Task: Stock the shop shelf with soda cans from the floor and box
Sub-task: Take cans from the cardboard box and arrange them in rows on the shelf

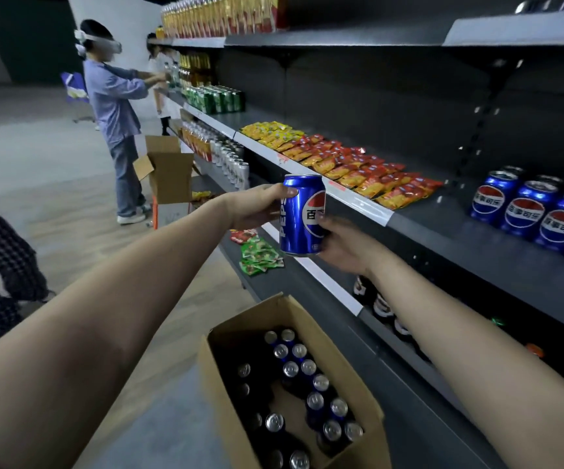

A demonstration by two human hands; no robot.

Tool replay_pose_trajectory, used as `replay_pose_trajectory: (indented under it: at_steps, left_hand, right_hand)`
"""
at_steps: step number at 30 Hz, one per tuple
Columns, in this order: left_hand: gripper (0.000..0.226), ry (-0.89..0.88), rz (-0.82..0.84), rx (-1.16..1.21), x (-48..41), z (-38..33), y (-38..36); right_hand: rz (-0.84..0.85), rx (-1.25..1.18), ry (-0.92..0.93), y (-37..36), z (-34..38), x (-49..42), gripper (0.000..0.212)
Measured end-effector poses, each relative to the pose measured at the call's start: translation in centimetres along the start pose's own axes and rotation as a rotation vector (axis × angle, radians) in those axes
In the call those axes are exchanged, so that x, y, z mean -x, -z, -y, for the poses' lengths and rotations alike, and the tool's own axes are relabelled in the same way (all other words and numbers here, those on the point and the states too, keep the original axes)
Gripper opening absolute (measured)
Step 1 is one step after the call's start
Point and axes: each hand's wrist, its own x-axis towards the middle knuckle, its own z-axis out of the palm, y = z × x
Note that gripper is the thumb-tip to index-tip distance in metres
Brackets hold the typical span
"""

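A blue Pepsi can (299, 214) stands upright in mid-air in front of the dark shelf (460, 231). My left hand (257, 206) grips its upper left side and my right hand (345, 245) grips its lower right side. Below them an open cardboard box (226, 384) on the floor holds several upright cans (314, 397). Several matching Pepsi cans (537, 214) stand in rows on the shelf at the right.
Yellow and red snack packets (348, 164) lie on the same shelf to the left of the cans. Green packets (260, 255) lie on the lower shelf. A person in a blue shirt (115, 106) stands down the aisle beside another open box (169, 167). Checked trouser legs (0, 262) stand at the left.
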Motion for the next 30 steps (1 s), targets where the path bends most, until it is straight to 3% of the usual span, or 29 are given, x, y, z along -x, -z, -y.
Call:
replay_pose_trajectory:
  at_steps: [2,5,10,15,18,20,24,26,30]
  left_hand:
    - [0.104,-0.017,0.053,0.005,-2.1,-0.8,-1.8]
    - [0.094,-0.058,0.106,0.042,-5.7,-2.3,-5.2]
    - [0.093,-0.092,0.278,0.096,-12.5,-5.8,-12.8]
    - [0.083,-0.131,0.433,0.139,-19.2,-10.2,-22.3]
    - [0.062,-0.147,0.388,0.172,-23.2,-11.8,-28.3]
    - [0.051,-0.174,0.261,0.198,-25.5,-12.1,-32.5]
    - [0.033,-0.277,-0.118,-0.066,-28.5,-9.4,-41.0]
    - [0.026,-0.321,-0.030,-0.242,-29.0,-6.7,-44.7]
    - [0.033,-0.452,0.384,-0.788,-29.2,-2.4,-49.6]
  right_hand:
    - [-0.029,0.035,0.013,1.8,1.4,1.7,0.078]
    - [-0.109,0.060,0.052,4.8,3.5,4.7,0.069]
    - [-0.369,0.217,0.111,10.6,8.3,11.8,0.081]
    - [-0.711,0.394,0.133,17.3,12.8,19.9,0.053]
    - [-0.931,0.570,0.143,21.0,14.7,24.6,0.050]
    - [-1.074,0.643,0.158,22.8,15.5,27.9,0.043]
    - [-1.392,0.823,0.186,25.9,16.1,33.9,0.052]
    - [-1.494,0.853,0.186,27.3,15.9,36.3,0.053]
    - [-1.614,0.914,0.110,29.6,14.9,39.2,0.060]
